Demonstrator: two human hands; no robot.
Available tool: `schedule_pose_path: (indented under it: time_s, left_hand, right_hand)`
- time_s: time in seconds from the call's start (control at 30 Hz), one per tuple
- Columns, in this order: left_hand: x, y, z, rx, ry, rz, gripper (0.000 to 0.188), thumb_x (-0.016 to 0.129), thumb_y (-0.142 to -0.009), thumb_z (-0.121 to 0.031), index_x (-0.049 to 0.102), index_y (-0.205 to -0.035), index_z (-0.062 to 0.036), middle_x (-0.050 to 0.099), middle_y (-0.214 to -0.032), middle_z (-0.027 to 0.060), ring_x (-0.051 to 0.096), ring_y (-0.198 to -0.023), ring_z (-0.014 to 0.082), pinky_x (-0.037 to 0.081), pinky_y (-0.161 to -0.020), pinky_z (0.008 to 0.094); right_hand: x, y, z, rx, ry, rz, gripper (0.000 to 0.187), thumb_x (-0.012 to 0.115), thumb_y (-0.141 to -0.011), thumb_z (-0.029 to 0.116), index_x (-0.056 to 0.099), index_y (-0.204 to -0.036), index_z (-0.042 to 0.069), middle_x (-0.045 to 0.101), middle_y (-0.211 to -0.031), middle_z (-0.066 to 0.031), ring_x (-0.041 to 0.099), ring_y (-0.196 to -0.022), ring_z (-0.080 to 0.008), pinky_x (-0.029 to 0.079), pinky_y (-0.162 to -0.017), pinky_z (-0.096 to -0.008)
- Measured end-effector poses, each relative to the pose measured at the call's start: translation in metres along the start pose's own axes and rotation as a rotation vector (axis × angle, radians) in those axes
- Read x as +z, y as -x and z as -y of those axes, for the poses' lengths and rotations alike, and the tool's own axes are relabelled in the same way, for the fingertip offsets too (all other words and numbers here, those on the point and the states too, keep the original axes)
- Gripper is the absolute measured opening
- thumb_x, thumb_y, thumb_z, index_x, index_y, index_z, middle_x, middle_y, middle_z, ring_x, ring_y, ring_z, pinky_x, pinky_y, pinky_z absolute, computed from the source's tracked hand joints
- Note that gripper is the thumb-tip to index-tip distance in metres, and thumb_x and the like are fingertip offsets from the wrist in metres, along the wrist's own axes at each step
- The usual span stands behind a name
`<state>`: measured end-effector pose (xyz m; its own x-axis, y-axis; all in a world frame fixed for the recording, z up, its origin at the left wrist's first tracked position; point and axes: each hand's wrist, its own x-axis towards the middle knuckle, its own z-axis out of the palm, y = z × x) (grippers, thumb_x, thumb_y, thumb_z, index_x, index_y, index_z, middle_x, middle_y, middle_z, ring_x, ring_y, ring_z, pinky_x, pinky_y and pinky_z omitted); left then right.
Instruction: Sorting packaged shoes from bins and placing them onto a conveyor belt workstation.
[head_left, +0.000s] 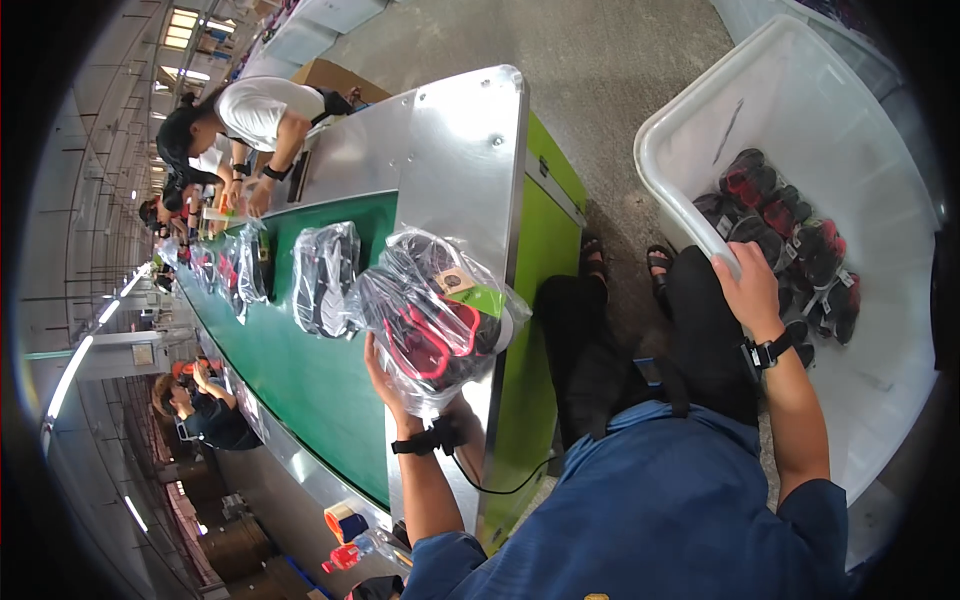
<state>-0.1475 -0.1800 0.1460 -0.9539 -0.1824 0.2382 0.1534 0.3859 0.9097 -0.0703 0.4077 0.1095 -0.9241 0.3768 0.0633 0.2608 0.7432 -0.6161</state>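
Note:
A clear plastic bag of dark shoes with red openings (430, 320) is over the metal end of the conveyor table, a green and brown tag showing through the film. My left hand (388, 385) grips the bag at its near left side; part of the palm and thumb is hidden by the bag. My right hand (750, 285) is closed over the rim of a large white plastic bin (680, 125). Several dark and red shoes (770, 200) with small tags lie in a heap inside that bin, close to my right fingers.
On the green belt (330, 380) lie another bagged pair (325, 280) and more bagged shoes (240, 270) farther along. A co-worker in a white shirt (265, 110) leans over the far side; another person (215, 410) is at left. A tape roll (345, 522) and red bottle (345, 556) are low left.

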Motion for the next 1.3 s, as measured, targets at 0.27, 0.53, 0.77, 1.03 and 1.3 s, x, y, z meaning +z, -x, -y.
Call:
schedule_pose_path:
  time_s: [0.27,0.53,0.77,1.03,1.3]
  left_hand:
    - [0.021,0.032,-0.058,-0.417,0.415,0.051,0.063,0.052,-0.108,-0.032,0.028,-0.160,-0.0068,0.053,-0.146,0.0145,0.057,-0.123,0.0166,0.048,-0.081,0.0184]
    - [0.082,0.017,-0.094,-0.272,0.259,0.204,0.059,0.050,-0.105,-0.008,0.029,-0.159,-0.0019,0.045,-0.154,0.0128,0.047,-0.138,0.0202,0.036,-0.116,0.0352]
    - [0.106,0.021,-0.100,-0.310,0.370,0.268,0.064,0.055,-0.103,-0.010,0.027,-0.160,-0.0002,0.041,-0.157,0.0134,0.042,-0.141,0.0202,0.032,-0.118,0.0351]
    - [0.107,0.039,-0.127,-0.403,0.518,0.233,0.063,0.049,-0.106,-0.013,0.022,-0.162,-0.0033,0.044,-0.154,0.0148,0.049,-0.136,0.0220,0.041,-0.112,0.0351]
    - [0.126,0.057,-0.146,-0.451,0.599,0.120,0.056,0.059,-0.093,0.006,0.045,-0.146,-0.0061,0.047,-0.148,0.0200,0.055,-0.130,0.0288,0.048,-0.108,0.0408]
  right_hand:
    - [0.002,0.001,-0.009,0.001,0.058,0.001,0.038,0.063,-0.099,0.034,0.064,-0.116,0.000,0.062,-0.105,-0.0150,0.065,-0.097,-0.0374,0.052,-0.082,-0.0434]
    - [0.006,-0.013,0.087,-0.346,-0.252,-0.044,0.038,0.075,-0.082,0.015,0.065,-0.117,0.003,0.065,-0.110,-0.0173,0.063,-0.104,-0.0376,0.051,-0.091,-0.0443]
    - [0.086,-0.025,0.195,-0.355,-0.608,0.489,0.064,0.073,-0.092,0.041,0.057,-0.129,-0.008,0.067,-0.117,-0.0272,0.066,-0.109,-0.0391,0.051,-0.094,-0.0431]
    - [0.066,-0.002,0.190,-0.310,-0.682,0.618,0.038,0.058,-0.100,0.026,0.064,-0.119,-0.007,0.067,-0.084,-0.0223,0.066,-0.075,-0.0290,0.050,-0.075,-0.0373]
    - [0.040,-0.019,0.165,0.069,-1.013,0.770,0.042,0.048,-0.108,0.030,0.068,-0.108,-0.008,0.069,-0.084,-0.0104,0.061,-0.077,-0.0089,0.049,-0.071,-0.0264]
